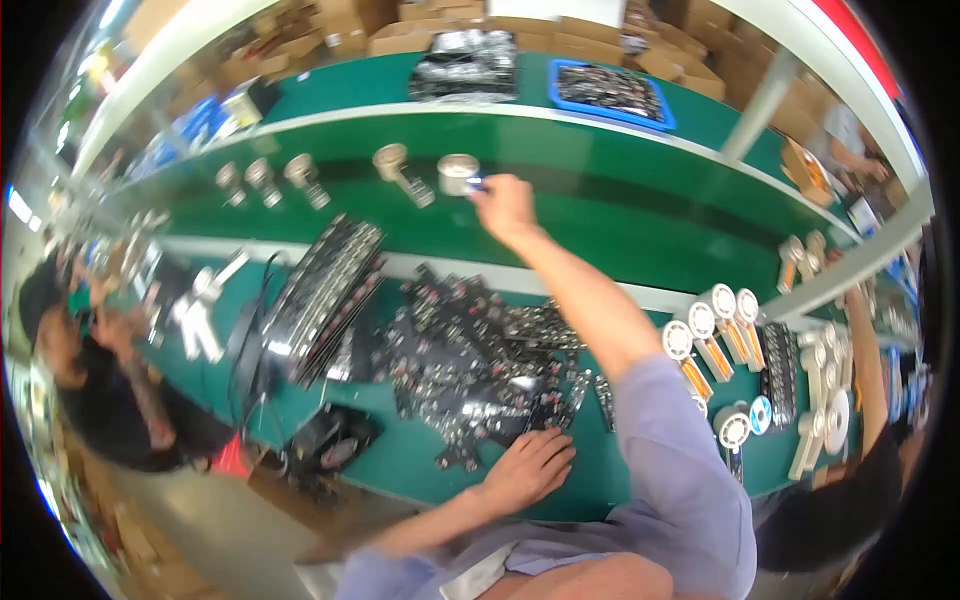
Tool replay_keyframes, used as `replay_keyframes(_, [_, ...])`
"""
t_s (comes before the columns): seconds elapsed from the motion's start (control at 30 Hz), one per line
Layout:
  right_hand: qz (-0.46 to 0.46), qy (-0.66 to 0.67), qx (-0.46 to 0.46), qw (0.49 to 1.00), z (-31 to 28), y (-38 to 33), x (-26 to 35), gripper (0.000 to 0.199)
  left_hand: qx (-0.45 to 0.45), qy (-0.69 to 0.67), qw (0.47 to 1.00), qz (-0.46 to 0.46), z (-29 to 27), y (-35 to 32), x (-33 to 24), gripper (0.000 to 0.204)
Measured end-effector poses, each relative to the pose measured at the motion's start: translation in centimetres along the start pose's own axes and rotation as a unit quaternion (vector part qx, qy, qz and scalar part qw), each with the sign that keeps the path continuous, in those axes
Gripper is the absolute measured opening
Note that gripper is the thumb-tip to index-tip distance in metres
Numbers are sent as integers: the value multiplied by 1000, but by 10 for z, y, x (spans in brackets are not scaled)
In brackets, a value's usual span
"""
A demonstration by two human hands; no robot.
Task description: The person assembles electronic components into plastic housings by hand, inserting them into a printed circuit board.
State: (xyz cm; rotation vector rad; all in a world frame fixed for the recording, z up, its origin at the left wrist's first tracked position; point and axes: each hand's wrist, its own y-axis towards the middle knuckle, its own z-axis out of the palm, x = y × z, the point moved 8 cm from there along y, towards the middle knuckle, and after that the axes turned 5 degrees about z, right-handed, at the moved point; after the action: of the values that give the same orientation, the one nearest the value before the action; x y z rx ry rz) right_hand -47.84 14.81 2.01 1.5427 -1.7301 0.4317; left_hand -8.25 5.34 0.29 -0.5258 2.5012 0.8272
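Note:
My right arm is stretched far forward. At its end my right hand (pixel 507 208) has its fingers closed at the side of a white round fan head (pixel 459 174), in front of the green upright panel. Something small and bluish shows at the fingertips, too small to name. My left hand (pixel 528 466) lies palm down on the green table, fingers out and slightly bent, at the near edge of a large heap of small black circuit boards (pixel 455 345). No object shows under it, though the palm is hidden.
Several fan heads with boards (pixel 404 175) are lined up along the green panel (pixel 600 210). Stacked black board sheets (pixel 325 290) stand left of the heap. White fans with orange handles (pixel 710 335) lie at right. A blue tray (pixel 612 95) sits behind. People work on both sides.

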Motion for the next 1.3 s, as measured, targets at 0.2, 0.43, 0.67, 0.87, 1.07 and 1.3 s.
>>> replay_keyframes(0.2, [37,26,-27,999,90,45,21,13,15,50,998,-23,-7,5,6,31])
replay_keyframes(0.43, [-90,-111,166,976,-55,-14,40,33,-2,50,999,-14,-4,6,6,32])
replay_keyframes(0.67, [29,-193,105,975,-313,-276,-48,39,-65,37,997,-1,-13,20,-6,37])
replay_keyframes(0.87, [87,-203,-61,973,-283,-433,-95,61,62,169,981,67,13,98,4,38])
replay_keyframes(1.07, [47,-15,42,998,-288,-453,-45,44,148,196,951,186,24,95,8,22])
replay_keyframes(1.3, [-126,34,125,983,-214,-416,1,60,-154,-297,916,-219,-42,66,24,13])
